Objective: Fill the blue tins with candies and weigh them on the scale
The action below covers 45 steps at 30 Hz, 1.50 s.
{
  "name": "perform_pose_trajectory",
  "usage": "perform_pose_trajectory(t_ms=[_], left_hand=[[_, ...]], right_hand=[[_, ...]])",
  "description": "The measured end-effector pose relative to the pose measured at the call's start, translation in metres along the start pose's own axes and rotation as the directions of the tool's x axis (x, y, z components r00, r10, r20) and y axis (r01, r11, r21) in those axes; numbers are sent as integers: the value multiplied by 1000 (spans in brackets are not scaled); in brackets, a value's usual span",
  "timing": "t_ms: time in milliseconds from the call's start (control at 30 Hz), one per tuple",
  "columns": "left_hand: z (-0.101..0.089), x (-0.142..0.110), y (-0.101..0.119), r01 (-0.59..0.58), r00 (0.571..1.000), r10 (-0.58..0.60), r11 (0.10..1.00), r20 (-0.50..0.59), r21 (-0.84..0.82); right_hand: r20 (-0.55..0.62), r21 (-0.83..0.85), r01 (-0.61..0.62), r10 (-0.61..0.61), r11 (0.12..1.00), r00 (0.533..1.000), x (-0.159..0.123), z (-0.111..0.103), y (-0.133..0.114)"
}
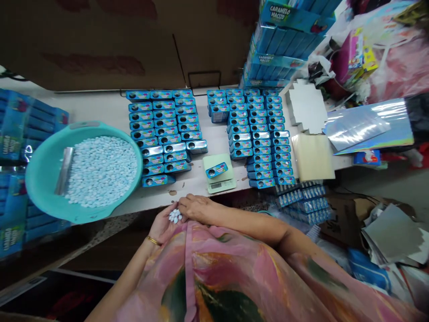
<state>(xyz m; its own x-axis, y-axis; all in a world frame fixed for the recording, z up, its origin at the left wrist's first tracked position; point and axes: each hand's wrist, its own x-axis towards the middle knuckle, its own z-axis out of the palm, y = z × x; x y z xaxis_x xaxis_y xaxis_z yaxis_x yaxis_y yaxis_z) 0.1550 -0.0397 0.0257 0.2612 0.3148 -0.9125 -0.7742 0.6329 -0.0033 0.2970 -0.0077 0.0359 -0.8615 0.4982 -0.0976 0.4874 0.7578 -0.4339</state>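
My left hand (pixel 163 226) is cupped palm up at the table's near edge and holds a small heap of pale blue candies (pixel 174 217). My right hand (pixel 195 206) rests beside it, its fingertips pinched over those candies. Just beyond my hands a small blue tin (pixel 216 170) lies on a pale green digital scale (pixel 218 173). A teal basin (pixel 40 174) full of the same pale candies stands at the left, with a silvery scoop (pixel 63 170) lying in it.
Two blocks of several blue tins (pixel 164 134) (pixel 259 138) lie in rows on the white table. Blue cartons (pixel 278 49) are stacked at the back right. Flat white card blanks (pixel 306 109), a cream sheet (pixel 313 156) and shiny foil bags (pixel 365 127) lie at the right.
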Motion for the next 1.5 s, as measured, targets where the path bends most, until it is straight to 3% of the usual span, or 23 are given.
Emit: perform_pose_trajectory(t_ms=[367, 633, 800, 900, 967, 1067, 1167, 1233, 1300, 1433, 1500], left_hand=[[0, 14, -1, -14, 999, 13, 1000, 45, 9], [21, 23, -3, -65, 993, 57, 995, 102, 78], [37, 29, -4, -96, 984, 75, 987, 161, 126], [42, 29, -2, -118, 983, 96, 984, 155, 135], [42, 28, 0, -126, 984, 107, 983, 145, 131], [36, 26, 7, -145, 984, 134, 985, 116, 95], [21, 24, 15, -201, 977, 198, 979, 74, 34], [10, 23, 21, -250, 967, 250, 968, 36, -8], [-2, 21, 26, -288, 958, 287, 957, -9, -41], [-15, 18, 31, -314, 949, 309, 945, -68, -92], [-18, 16, 31, -311, 950, 303, 943, -83, -120]], right_hand=[[-39, 11, 26, -26, 1000, 999, -6, 9, 11], [-270, 274, -45, 121, 961, 955, -18, 22, 35], [-391, 484, -113, 331, 868, 859, -25, 10, 51], [-466, 501, -148, 410, 853, 784, -27, 4, 66], [-487, 473, -171, 419, 864, 767, -30, 1, 78], [-510, 439, -234, 455, 867, 730, -40, -2, 95], [-559, 463, -341, 568, 818, 604, -58, -7, 107], [-559, 483, -380, 612, 789, 560, -69, -10, 113], [-531, 477, -390, 612, 788, 586, -75, -12, 118], [-456, 404, -366, 531, 838, 714, -75, -10, 122], [-420, 376, -357, 500, 855, 757, -71, -7, 123]])
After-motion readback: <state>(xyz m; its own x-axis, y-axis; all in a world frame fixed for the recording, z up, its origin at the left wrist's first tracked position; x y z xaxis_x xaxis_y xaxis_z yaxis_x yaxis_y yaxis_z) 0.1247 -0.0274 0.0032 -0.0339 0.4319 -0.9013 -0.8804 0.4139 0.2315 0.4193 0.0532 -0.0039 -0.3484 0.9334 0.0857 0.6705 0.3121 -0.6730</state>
